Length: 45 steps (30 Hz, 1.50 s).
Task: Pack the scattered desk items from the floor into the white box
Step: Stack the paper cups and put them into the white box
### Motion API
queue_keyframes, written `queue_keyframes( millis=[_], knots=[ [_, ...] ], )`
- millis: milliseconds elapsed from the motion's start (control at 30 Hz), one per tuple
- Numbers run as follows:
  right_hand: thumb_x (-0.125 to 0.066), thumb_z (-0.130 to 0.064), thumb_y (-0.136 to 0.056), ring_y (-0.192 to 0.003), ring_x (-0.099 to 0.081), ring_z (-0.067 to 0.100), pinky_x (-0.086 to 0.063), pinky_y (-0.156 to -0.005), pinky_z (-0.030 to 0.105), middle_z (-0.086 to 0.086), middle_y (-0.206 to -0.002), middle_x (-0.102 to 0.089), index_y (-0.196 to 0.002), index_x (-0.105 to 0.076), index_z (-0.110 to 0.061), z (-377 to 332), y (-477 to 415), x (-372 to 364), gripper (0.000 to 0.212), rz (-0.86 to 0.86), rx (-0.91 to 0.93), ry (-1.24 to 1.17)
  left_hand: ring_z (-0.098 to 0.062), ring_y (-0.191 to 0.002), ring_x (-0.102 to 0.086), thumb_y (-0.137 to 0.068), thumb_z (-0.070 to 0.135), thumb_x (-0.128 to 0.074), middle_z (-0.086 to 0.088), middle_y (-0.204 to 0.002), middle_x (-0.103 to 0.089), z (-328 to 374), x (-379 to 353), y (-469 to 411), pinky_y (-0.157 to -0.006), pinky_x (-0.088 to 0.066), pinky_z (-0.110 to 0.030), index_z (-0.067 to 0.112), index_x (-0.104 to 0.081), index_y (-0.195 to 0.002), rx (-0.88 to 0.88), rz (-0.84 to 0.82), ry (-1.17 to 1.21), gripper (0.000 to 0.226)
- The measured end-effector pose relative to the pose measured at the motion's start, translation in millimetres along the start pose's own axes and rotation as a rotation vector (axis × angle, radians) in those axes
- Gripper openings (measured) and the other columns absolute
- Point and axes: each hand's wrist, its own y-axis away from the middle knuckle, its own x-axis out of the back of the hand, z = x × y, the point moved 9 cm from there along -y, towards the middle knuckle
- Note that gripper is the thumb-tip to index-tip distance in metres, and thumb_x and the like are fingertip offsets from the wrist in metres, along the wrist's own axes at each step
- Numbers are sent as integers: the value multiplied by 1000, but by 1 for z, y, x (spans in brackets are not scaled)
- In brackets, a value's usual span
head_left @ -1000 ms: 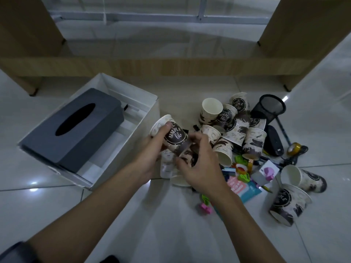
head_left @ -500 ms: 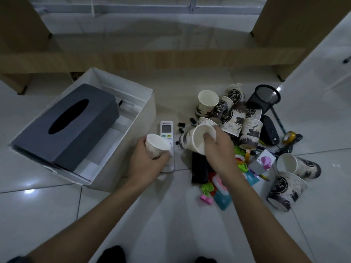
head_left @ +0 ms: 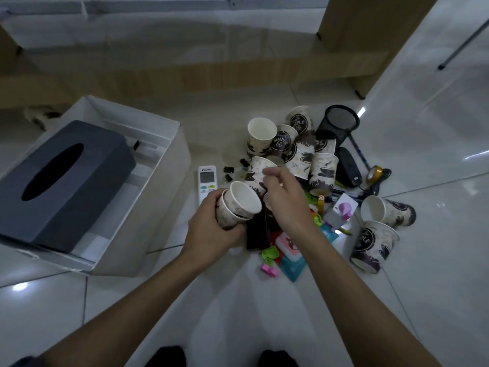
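Two paper cups [head_left: 239, 205], one nested in the other, sit in the left hand [head_left: 211, 234]. Its fingers wrap round their walls and hold them above the floor, just right of the white box [head_left: 148, 215], mouths tilted up and to the right. The right hand [head_left: 288, 205] reaches past them and pinches the rim of a third cup [head_left: 255, 172] at the near edge of the heap of cups [head_left: 304, 154].

The step in hand looks to be stacking. That third cup should go bottom first, straight into the open mouth, while the left hand squeezes only lightly, since thin paper walls dent. A pinch on the rim alone may fold it, so a hold lower on the wall would serve better.

A grey tissue box [head_left: 60, 181] fills most of the white box, so one stack should fit the free strip better than loose cups. A remote control [head_left: 207, 178] and binder clips [head_left: 229, 170] lie on the floor between box and heap.
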Motion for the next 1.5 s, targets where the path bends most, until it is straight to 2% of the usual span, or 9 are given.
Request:
queue_keyframes(
  millis=[233, 467, 633, 800, 933, 1067, 1167, 1333, 1500],
  knots=[
    [-57, -27, -95, -114, -57, 38, -49, -94, 47, 18, -124, -59, -126, -58, -6, -4, -64, -13, 37, -58, 241, 732, 3, -104, -59, -69, 25, -87, 15, -117, -63, -1, -8, -10, -83, -51, -19, 29, -52, -130, 61, -17, 80, 69],
    [-57, -13, -98, -78, -57, -3, -47, -74, 17, -17, -87, -64, -107, -70, -17, -24, -48, 11, 16, 4, 269, 137, -9, -96, -67, -52, 58, -71, 11, -110, -68, -20, 5, -12, -87, -57, -42, 31, -55, -128, 134, 64, 26, 82],
    [-57, -14, -98, -86, -62, 1, -51, -78, 18, -7, -93, -69, -107, -69, -17, -37, -21, 16, 15, 32, 364, -26, -6, -90, -67, -52, 57, -73, 13, -103, -69, -22, 4, -16, -80, -57, -34, 32, -57, -122, 140, 74, 31, 75],
    [-61, -14, -96, -85, -63, 0, -51, -79, 20, -17, -87, -70, -94, -70, -29, -21, 0, -6, 18, -94, 304, -31, -6, -76, -67, -67, 37, -85, 8, -95, -72, -26, 4, -21, -65, -58, -34, 30, -61, -112, 163, 87, 65, 52],
    [-60, -11, -97, -86, -65, 2, -51, -79, 20, -13, -90, -72, -99, -75, -17, -12, 7, -2, 17, -164, 262, -25, 5, -88, -64, -68, 26, -88, 15, -103, -68, -16, -1, -18, -72, -51, -16, 31, -58, -121, 67, 25, 49, 61],
    [-61, -12, -95, -90, -66, 7, -54, -78, 19, -9, -110, -73, -120, -72, -23, -7, 14, -8, 29, -258, 276, 80, -2, -97, -65, -66, 32, -88, 14, -112, -68, -2, -15, -18, -80, -54, -25, 29, -56, -129, -5, -27, 40, 71],
    [-59, -7, -85, -72, -58, 11, -51, -65, 20, -4, -117, -65, -126, -67, -21, -4, 10, 20, 44, -55, 374, 145, -8, -94, -66, -62, 42, -84, 15, -108, -69, -4, -18, -19, -79, -58, -37, 33, -55, -127, 26, -27, 32, 71],
    [-68, -13, -84, -109, -55, 24, -53, -87, 44, 6, -119, -59, -122, -69, -19, 25, -5, 28, 39, 82, 384, 636, 2, -98, -61, -65, 33, -89, 25, -106, -61, -2, -18, -16, -86, -54, -30, 33, -52, -128, 22, -45, 3, 73],
    [-67, -8, -89, -93, -57, 25, -52, -77, 44, 5, -100, -68, -107, -78, -14, 11, 1, 37, 22, 269, 548, 572, 6, -99, -58, -67, 29, -88, 28, -106, -59, 1, -15, -10, -81, -49, -22, 37, -49, -126, 6, -63, 6, 72]
  ],
)
